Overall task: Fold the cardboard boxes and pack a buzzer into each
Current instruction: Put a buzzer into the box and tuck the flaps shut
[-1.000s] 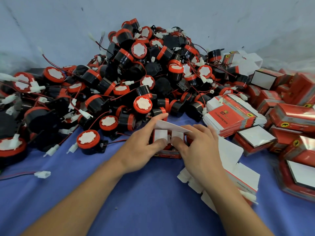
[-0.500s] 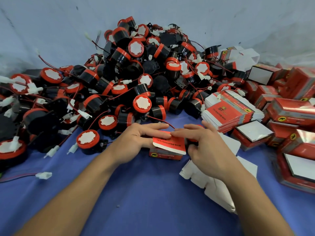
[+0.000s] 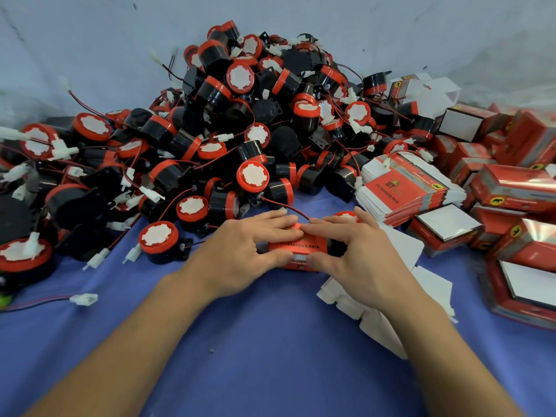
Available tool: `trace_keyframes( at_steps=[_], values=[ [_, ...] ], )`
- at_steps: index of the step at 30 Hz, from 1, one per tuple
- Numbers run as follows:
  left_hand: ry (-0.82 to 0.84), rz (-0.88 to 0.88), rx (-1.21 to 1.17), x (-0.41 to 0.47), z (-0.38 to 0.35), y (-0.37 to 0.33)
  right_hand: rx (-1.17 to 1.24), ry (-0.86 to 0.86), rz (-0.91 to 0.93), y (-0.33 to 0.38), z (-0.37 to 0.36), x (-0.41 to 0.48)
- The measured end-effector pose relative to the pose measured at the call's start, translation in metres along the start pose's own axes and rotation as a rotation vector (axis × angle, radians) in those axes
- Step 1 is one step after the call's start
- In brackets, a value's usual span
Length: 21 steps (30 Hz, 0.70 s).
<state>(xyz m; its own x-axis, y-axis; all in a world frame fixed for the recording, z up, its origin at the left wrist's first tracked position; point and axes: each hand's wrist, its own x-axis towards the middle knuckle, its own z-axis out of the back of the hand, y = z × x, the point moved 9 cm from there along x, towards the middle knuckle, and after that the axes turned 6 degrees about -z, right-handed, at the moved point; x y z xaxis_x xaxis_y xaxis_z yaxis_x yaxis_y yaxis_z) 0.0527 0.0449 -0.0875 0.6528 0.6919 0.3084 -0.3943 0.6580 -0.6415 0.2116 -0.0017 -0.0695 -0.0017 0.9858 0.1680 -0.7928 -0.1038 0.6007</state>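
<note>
Covering the bench: blue cloth [image 3: 255,341], running back to a pale wall [image 3: 90,40].

Pile [image 3: 240,121] of black-and-red buzzers heaped against the wall at centre and left, red wires and white plugs tangled through it.

Right side: closed red boxes [image 3: 517,188] lying at mixed angles, some showing a white face.

Stack [image 3: 403,188] of flat red blanks sits between the pile and the closed boxes, just beyond the right hand.

White flats [image 3: 433,284] lie on the cloth under and behind the right wrist.

Left hand [image 3: 240,254]: fingers laid over the top of one red box [image 3: 296,246], thumb bent against its near face, so it grips the box.

Right hand [image 3: 355,260]: same hold from the other side, fingers on top, thumb on the near face. Fingertips of the two hands almost meet over the middle.

Box rests on the cloth at the front foot of the pile, centre. Lid looks to be down, though the fingers hide its edges.

One buzzer [image 3: 158,237] stands apart, left of the left hand, white face up.

Loose plug [image 3: 84,298] lies on the cloth at far left.
</note>
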Motion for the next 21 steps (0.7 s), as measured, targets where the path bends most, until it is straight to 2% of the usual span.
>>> trace_keyframes(
  at_steps=[5, 16, 18, 21],
  values=[
    [0.013, 0.025, -0.047, 0.002, 0.001, -0.002, 0.06, -0.02, 0.047, 0.003, 0.002, -0.001],
    [-0.013, 0.041, -0.105, 0.002, 0.005, 0.0, 0.034, -0.033, 0.007, 0.003, 0.005, -0.003],
    [-0.048, 0.019, -0.091, 0.001, 0.006, -0.002, 0.033, -0.028, 0.002, 0.003, 0.005, -0.003],
    [-0.182, -0.092, 0.032, -0.005, 0.013, -0.015, 0.066, -0.033, -0.022, 0.001, 0.007, -0.004]
  ],
)
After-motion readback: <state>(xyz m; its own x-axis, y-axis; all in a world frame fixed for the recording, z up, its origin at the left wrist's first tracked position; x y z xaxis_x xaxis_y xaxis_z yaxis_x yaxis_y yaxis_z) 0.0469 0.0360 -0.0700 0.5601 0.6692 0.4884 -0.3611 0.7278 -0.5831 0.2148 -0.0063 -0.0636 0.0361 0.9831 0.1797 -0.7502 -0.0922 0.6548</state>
